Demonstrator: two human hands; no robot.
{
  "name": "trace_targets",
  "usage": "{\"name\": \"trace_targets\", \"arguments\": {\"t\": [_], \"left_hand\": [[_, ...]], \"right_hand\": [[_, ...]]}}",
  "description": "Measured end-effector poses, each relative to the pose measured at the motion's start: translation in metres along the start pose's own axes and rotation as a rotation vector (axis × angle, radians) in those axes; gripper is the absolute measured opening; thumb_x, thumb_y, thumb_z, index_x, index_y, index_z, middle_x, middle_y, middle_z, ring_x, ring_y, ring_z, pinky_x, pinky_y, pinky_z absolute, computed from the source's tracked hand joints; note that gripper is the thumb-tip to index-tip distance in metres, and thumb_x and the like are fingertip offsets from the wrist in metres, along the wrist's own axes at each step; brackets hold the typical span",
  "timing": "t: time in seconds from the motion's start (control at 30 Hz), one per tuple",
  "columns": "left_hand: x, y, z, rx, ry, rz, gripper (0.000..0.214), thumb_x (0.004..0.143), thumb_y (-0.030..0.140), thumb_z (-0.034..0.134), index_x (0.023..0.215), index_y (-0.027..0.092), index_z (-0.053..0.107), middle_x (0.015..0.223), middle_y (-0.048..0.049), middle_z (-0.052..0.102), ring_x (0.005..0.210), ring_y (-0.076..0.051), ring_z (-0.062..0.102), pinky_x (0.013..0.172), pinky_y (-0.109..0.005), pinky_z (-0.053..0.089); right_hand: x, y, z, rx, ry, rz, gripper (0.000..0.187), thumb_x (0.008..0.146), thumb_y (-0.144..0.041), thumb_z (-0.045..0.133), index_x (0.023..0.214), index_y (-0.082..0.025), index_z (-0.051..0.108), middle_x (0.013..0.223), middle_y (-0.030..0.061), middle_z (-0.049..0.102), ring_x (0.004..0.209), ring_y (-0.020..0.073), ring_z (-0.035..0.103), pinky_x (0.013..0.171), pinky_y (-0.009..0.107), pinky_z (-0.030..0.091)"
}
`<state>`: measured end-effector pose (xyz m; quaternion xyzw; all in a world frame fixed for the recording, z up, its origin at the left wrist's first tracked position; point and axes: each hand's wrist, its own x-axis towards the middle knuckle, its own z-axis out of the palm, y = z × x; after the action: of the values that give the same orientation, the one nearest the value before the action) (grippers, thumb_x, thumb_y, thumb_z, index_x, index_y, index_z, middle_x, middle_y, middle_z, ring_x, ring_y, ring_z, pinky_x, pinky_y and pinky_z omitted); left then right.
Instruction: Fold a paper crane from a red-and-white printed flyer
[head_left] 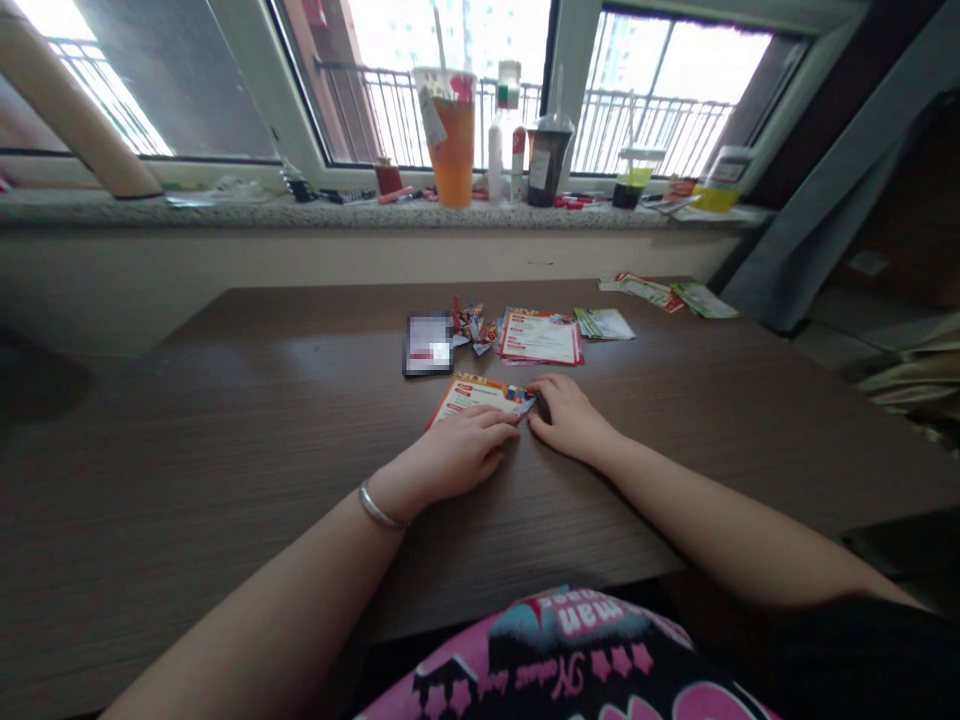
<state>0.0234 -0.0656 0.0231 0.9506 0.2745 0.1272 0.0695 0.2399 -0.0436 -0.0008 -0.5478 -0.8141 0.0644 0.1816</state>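
Note:
A printed flyer (480, 392) with a red and orange border lies on the table in front of me. Its right edge is turned up, showing a pale folded part. My left hand (472, 445) rests flat across the flyer's lower half with fingers stretched to the right, covering much of the print. At the folded right corner, my right hand (568, 415) has thumb and fingers curled in, gripping the paper. Just beyond lies a stack of similar flyers (541, 338). Beside it are small folded paper pieces (474, 328) in a loose heap.
A phone-like device (428, 344) with a blurred screen lies left of the heap. Green-and-white papers (604, 324) lie right of the stack, and more leaflets (651, 291) at the far right. Along the windowsill (300, 212) stand an orange drink cup (452, 150), a dark cup (546, 160) and bottles.

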Motion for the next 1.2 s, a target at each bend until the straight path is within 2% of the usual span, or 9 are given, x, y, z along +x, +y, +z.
{"name": "trace_targets", "arguments": {"t": [0.07,0.2,0.33,0.43,0.57,0.7,0.87,1.2], "left_hand": [[0.001,0.000,0.001,-0.004,-0.006,-0.014,0.030,0.089,0.020,0.047,0.117,0.019,0.059,0.135,-0.0074,0.055,0.123,-0.020,0.051,0.107,-0.039,0.041],[0.002,0.003,0.002,-0.017,0.022,-0.054,0.032,0.094,0.022,0.041,0.122,0.018,0.055,0.129,-0.0078,0.060,0.119,-0.018,0.055,0.105,-0.036,0.043],[0.000,0.006,0.012,0.045,0.055,-0.064,0.028,0.094,0.023,0.042,0.116,0.015,0.056,0.131,-0.0111,0.057,0.122,-0.021,0.052,0.106,-0.039,0.042],[-0.003,0.006,0.020,0.093,0.114,-0.075,0.030,0.095,0.023,0.041,0.120,0.014,0.053,0.137,-0.0110,0.052,0.132,-0.023,0.042,0.112,-0.042,0.035],[-0.004,0.005,0.024,0.098,0.064,-0.101,0.034,0.095,0.025,0.041,0.126,0.013,0.050,0.143,-0.0124,0.047,0.136,-0.024,0.036,0.114,-0.044,0.032],[-0.004,0.004,0.021,0.102,0.014,-0.091,0.036,0.095,0.027,0.040,0.127,0.013,0.050,0.145,-0.0126,0.043,0.137,-0.025,0.035,0.114,-0.044,0.031],[-0.005,0.000,0.021,0.111,0.003,-0.059,0.037,0.095,0.029,0.039,0.127,0.014,0.050,0.146,-0.0120,0.043,0.137,-0.024,0.035,0.114,-0.043,0.030],[-0.003,0.000,0.020,0.116,-0.001,-0.060,0.034,0.095,0.028,0.041,0.124,0.015,0.052,0.144,-0.0110,0.045,0.135,-0.024,0.037,0.113,-0.042,0.032]], "right_hand": [[-0.003,-0.004,0.001,0.001,-0.012,-0.008,0.050,0.081,-0.032,0.053,0.126,-0.011,0.052,0.130,0.0142,0.052,0.123,0.0251,0.043,0.107,0.037,0.034],[-0.004,-0.010,0.000,-0.024,-0.040,-0.003,0.067,0.081,-0.043,0.055,0.138,-0.010,0.041,0.139,0.0169,0.045,0.129,0.0278,0.038,0.110,0.042,0.029],[-0.004,-0.013,-0.001,-0.056,-0.060,-0.014,0.075,0.082,-0.048,0.053,0.144,-0.011,0.033,0.142,0.0171,0.042,0.131,0.0296,0.036,0.112,0.048,0.024],[-0.002,-0.012,-0.001,-0.051,-0.062,-0.005,0.074,0.082,-0.045,0.053,0.144,-0.010,0.033,0.141,0.0164,0.044,0.130,0.0289,0.038,0.112,0.046,0.025],[0.003,-0.006,0.001,-0.051,-0.045,0.047,0.071,0.082,-0.042,0.052,0.143,-0.011,0.034,0.141,0.0155,0.045,0.129,0.0285,0.039,0.112,0.045,0.023],[0.008,0.000,0.001,-0.076,-0.018,0.119,0.068,0.081,-0.042,0.052,0.141,-0.012,0.038,0.139,0.0153,0.047,0.128,0.0298,0.040,0.112,0.047,0.023],[0.011,0.004,0.000,-0.083,0.019,0.120,0.064,0.081,-0.037,0.052,0.138,-0.012,0.042,0.134,0.0142,0.053,0.123,0.0294,0.045,0.108,0.042,0.031],[0.014,0.008,0.000,-0.091,0.017,0.136,0.057,0.083,-0.034,0.049,0.135,-0.012,0.046,0.134,0.0137,0.053,0.122,0.0286,0.047,0.107,0.041,0.033]]}}
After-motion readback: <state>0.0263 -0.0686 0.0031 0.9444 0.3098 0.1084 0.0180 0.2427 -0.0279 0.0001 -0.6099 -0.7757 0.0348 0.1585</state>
